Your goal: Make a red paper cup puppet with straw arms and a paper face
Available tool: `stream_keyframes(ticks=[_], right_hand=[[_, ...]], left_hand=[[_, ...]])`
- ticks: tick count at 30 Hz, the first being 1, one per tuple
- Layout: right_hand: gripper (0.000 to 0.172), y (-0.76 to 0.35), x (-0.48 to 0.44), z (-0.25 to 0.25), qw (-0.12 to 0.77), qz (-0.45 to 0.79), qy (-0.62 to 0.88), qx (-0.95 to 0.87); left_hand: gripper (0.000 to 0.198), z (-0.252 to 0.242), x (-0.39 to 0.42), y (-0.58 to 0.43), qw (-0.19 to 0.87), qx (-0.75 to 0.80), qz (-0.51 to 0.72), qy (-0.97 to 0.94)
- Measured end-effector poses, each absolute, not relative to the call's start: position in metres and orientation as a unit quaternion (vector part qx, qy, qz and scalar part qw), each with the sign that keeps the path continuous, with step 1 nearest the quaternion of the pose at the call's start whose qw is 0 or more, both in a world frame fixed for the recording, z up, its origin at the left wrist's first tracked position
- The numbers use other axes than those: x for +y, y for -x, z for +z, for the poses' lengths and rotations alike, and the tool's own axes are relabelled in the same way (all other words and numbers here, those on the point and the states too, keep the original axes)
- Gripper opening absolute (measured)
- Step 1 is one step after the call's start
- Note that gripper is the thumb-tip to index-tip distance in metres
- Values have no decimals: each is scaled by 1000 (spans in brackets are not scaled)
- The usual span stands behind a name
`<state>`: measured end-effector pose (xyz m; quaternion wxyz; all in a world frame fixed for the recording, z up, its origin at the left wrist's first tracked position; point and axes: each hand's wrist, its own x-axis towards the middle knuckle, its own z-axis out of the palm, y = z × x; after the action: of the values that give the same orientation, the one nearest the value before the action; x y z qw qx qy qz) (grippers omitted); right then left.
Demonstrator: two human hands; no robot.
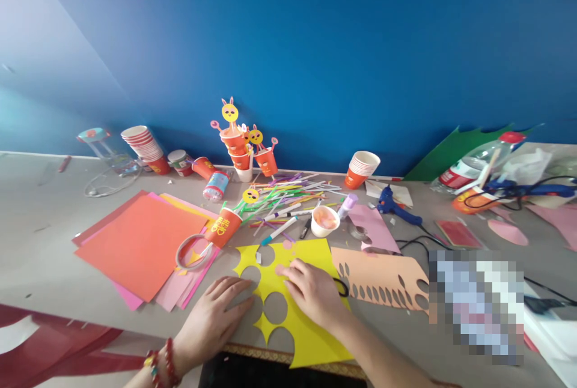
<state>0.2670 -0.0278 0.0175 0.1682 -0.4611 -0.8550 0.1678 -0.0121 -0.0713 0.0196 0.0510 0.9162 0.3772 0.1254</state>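
Note:
A yellow paper sheet (311,328) with round holes cut from it lies in front of me. My left hand (219,316) rests flat at its left edge, fingers stretched out, holding nothing. Over the sheet's middle, my right hand (311,292) has bent fingers brought together at a small pinkish paper piece (281,269). Its grip is partly hidden. A black loop (343,287), like a scissors handle, shows beyond that hand. An orange paper cup (223,227) with a yellow face disc (250,196) lies tilted near a roll of tape (192,253).
Coloured paper sheets (144,244) are stacked at left. Behind lie paper strips (288,196), markers (279,230), and a white cup (325,221) of scraps. Decorated cups (238,148) stand by the wall. A blue glue gun (396,206), its cable, peach paper (378,274) and a bottle (478,163) are at right.

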Motion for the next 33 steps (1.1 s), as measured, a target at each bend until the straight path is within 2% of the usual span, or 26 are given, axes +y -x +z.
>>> stream_keyframes(ticks=[4,12,21,27,33], right_hand=[[24,-267,-27,15,173,165,461,-855],[25,-267,-27,17,169,167,458,-857],[22,-267,-27,20,175,166,457,-856],[27,-267,-26,22,168,182,457,-854],[26,-268,-26,20,178,186,453,-854]], left_hand=[[44,21,-69,6,56,378,126,-916],[33,17,-66,-3,65,399,159,-901],[30,21,-59,-14,81,416,187,-886],[27,23,-58,-11,144,407,259,-864],[11,20,-62,-7,262,522,311,-750]])
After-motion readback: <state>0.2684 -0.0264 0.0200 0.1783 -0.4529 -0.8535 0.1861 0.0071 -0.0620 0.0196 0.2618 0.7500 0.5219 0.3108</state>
